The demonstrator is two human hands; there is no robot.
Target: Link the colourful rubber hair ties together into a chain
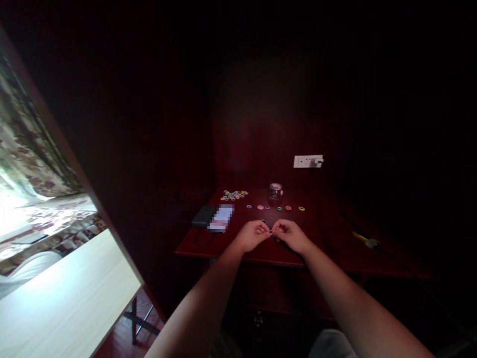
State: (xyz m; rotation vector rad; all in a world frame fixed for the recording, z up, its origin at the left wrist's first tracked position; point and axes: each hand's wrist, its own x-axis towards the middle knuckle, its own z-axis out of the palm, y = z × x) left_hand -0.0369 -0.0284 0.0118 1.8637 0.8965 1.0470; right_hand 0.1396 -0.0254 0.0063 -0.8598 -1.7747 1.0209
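My left hand [256, 234] and my right hand [289, 234] meet over the front part of the dark red table, fingertips pinched close together. Between them is a small, pinkish hair tie [271, 231], mostly covered by the fingers. Just beyond the hands, several small coloured hair ties lie spaced out in a row, among them a pink one [260, 207], a green one [279, 209], an orange-red one [288, 208] and a yellow one [301, 209]. A loose pile of hair ties [234, 195] lies at the back left. Behind the row stands a clear jar [276, 191].
Left of my hands lie a blurred-out phone [221, 218] and a black box-like device [203, 216] with a cable. A white wall socket [308, 161] holds a plug. A cable with a yellow piece [359, 236] lies at right. A pale wooden table [70, 293] stands far left.
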